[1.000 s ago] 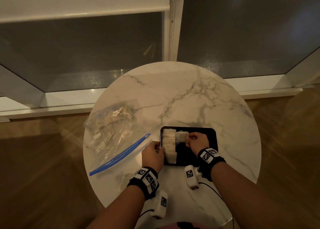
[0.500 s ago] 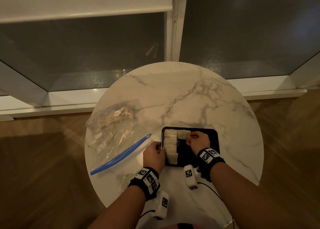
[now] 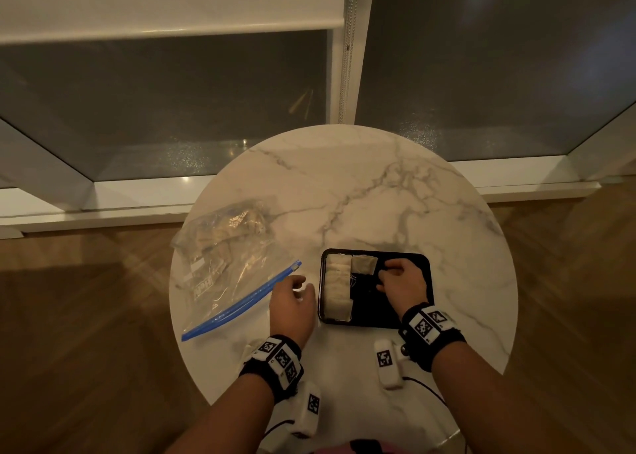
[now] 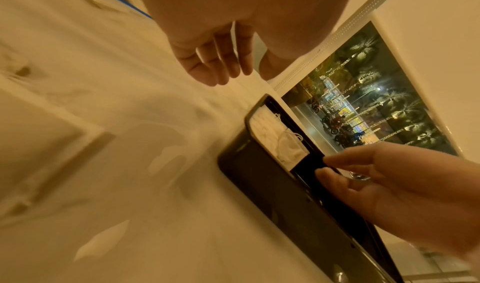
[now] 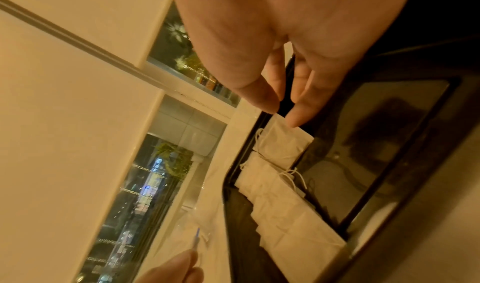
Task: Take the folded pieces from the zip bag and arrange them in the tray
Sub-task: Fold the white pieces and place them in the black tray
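The zip bag (image 3: 227, 264) is lying on the tabletop (image 3: 378, 195) well to the left of the tray (image 3: 406, 319), its blue zip edge pointing toward the tray, with more folded pieces showing through the plastic. The left hand (image 3: 292, 305) is hovering between the bag and the tray, fingers loosely curled and holding nothing. Inside the tray, a column of folded pieces (image 3: 339, 286) is running along the left wall, and one newly placed piece (image 3: 363, 265) is sitting at the far end just right of that column. The right hand (image 3: 402, 281) is hanging over the tray's middle, fingers relaxed, their tips just beside that piece and gripping nothing. The risk, as I judge it: loose strings are trailing off the pieces, so a fingertip could be catching one while pulling away and dragging the piece out of line. A careless left-hand reach could also be sliding the slick bag further away.
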